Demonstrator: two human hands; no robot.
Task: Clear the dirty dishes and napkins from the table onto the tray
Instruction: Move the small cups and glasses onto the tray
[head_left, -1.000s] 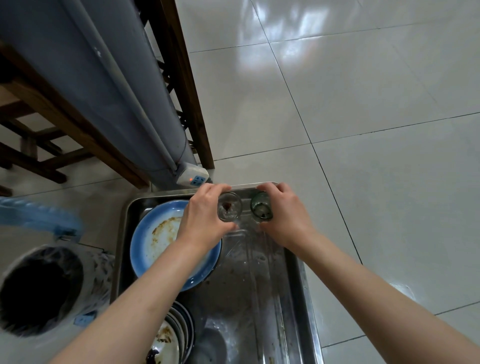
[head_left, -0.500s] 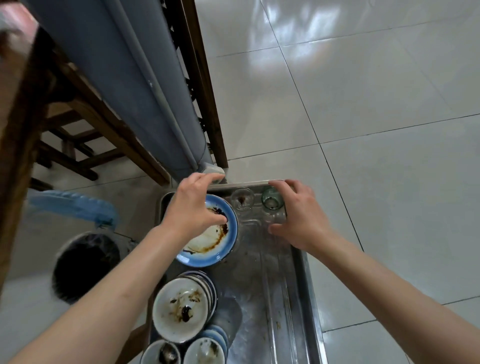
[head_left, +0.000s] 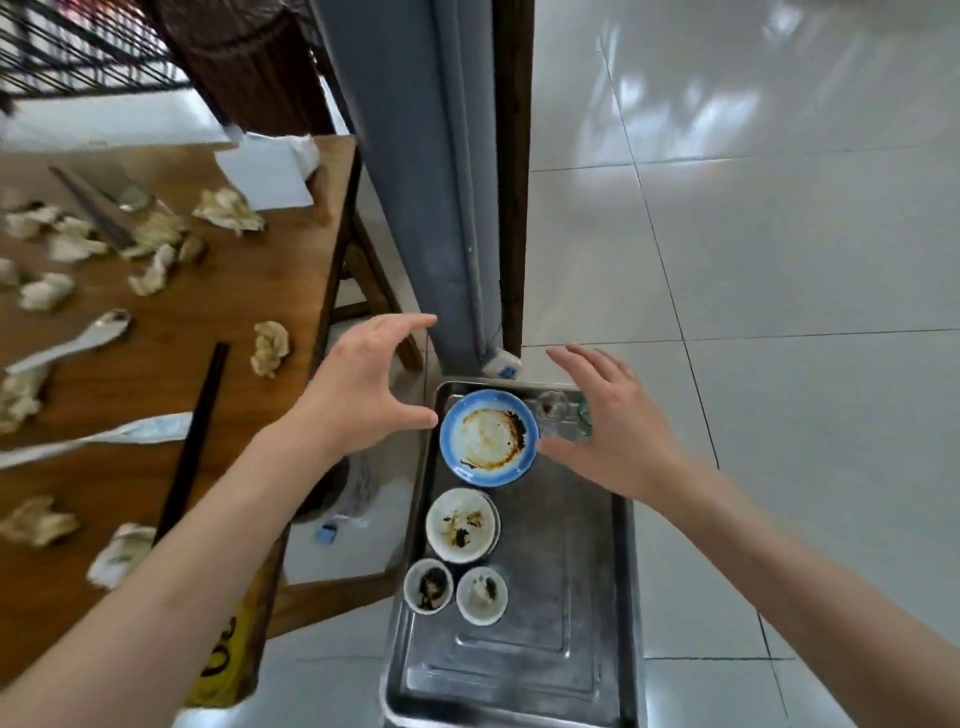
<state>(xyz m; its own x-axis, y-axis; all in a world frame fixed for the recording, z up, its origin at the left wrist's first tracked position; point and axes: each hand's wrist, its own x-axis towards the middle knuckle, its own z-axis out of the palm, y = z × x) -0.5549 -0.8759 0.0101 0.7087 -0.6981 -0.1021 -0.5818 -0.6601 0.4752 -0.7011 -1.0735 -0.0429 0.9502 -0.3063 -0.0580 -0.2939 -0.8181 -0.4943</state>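
Note:
A steel tray (head_left: 566, 597) lies on the floor. It holds a dirty blue plate (head_left: 488, 437), a stack of white bowls (head_left: 461, 525), two small sauce dishes (head_left: 428, 585) (head_left: 481, 595) and two small glasses (head_left: 551, 406) at its far end. My left hand (head_left: 363, 387) hovers open left of the tray, above the table's edge. My right hand (head_left: 618, 421) hovers open over the tray's far right, partly hiding the green glass. On the wooden table (head_left: 218, 312) lie crumpled napkins (head_left: 270, 347), a white spoon (head_left: 78, 340) and dark chopsticks (head_left: 195, 431).
A grey-blue padded post (head_left: 415, 182) and a wooden leg (head_left: 511, 171) stand just beyond the tray, with a white power strip (head_left: 501, 364) at their foot. A bin (head_left: 337, 488) sits under the table edge. White tiled floor (head_left: 779, 312) lies to the right.
Both hands have let go of the glasses, which now stand on the tray, and lifted away open. The view has swung left and up, bringing the table into sight.

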